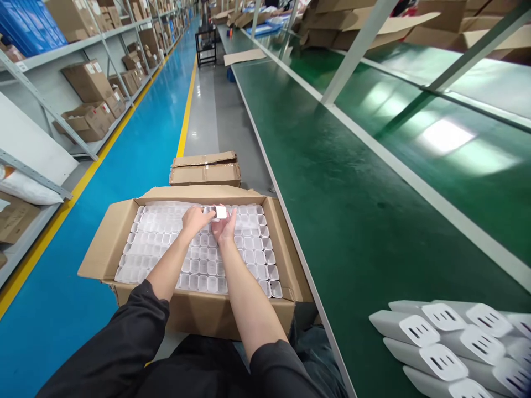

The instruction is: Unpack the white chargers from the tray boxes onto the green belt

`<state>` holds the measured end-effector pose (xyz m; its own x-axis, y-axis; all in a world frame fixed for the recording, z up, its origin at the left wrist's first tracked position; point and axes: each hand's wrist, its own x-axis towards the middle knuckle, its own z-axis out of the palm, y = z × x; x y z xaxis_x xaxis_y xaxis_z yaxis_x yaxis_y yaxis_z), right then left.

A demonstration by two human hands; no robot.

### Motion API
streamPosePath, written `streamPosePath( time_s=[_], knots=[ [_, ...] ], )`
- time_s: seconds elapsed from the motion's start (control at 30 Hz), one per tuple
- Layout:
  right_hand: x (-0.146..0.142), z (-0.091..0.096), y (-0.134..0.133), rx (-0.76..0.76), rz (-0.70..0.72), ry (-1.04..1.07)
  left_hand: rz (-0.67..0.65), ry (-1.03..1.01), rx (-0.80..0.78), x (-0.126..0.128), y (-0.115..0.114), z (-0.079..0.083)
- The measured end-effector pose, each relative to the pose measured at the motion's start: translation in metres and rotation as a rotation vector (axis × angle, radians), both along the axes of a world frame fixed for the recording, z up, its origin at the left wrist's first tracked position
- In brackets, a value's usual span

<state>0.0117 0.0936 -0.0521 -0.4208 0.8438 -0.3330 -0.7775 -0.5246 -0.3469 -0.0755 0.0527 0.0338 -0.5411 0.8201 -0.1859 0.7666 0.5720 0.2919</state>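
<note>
Above an opened carton [232, 320] full of white hollow pieces, my two hands work close together. The pieces [203, 266] stand upright in tight rows, their rounded-square open ends facing up. My left hand [194, 222] has its thumb and fingers closed at the left side of a small white plastic piece with a rounded-square end [220, 212]. Palm up, my right hand [225, 226] supports the same piece from below, its fingers partly hidden. Cloudy plastic film [155, 240] covers part of the rows on the left.
Right of the carton runs a long green workbench [332, 221] with a metal edge. Several white slotted-end pieces [443, 362] are stacked at its near right corner. A closed carton [205, 171] sits beyond the open one. Shelves with boxes [89, 83] line the blue aisle [141, 132].
</note>
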Motion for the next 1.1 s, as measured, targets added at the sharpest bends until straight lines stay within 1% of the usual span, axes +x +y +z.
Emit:
streamPosePath(
  time_s=[0.07, 0.2, 0.33, 0.43, 0.53, 0.6, 0.7, 0.93, 1.03, 1.1],
  knots=[
    [0.001, -0.001, 0.001, -0.005, 0.009, -0.011, 0.049, 0.033, -0.009, -0.022, -0.006, 0.004],
    [0.003, -0.001, 0.001, 0.001, 0.034, -0.027, 0.180, 0.113, -0.071, -0.083, -0.026, 0.015],
    [0.003, -0.001, 0.001, 0.008, 0.044, -0.038, 0.300, 0.211, -0.143, -0.139, -0.048, 0.019],
    [0.001, -0.003, 0.002, 0.010, 0.046, -0.039, 0.379, 0.281, -0.179, -0.171, -0.058, 0.018],
    [0.001, -0.004, 0.003, 0.009, 0.046, -0.034, 0.431, 0.331, -0.206, -0.193, -0.062, 0.016],
    [0.001, -0.005, 0.004, 0.008, 0.049, -0.030, 0.436, 0.358, -0.213, -0.202, -0.060, 0.014],
    [0.002, -0.005, 0.004, 0.006, 0.052, -0.026, 0.433, 0.379, -0.227, -0.210, -0.056, 0.010],
    [0.001, -0.007, 0.005, 0.001, 0.059, -0.018, 0.430, 0.354, -0.256, -0.209, -0.051, 0.005],
    [0.001, -0.006, 0.006, 0.007, 0.059, -0.018, 0.429, 0.334, -0.259, -0.208, -0.052, 0.010],
    [0.002, -0.004, 0.006, 0.017, 0.064, -0.014, 0.421, 0.317, -0.262, -0.208, -0.053, 0.018]
  ],
)
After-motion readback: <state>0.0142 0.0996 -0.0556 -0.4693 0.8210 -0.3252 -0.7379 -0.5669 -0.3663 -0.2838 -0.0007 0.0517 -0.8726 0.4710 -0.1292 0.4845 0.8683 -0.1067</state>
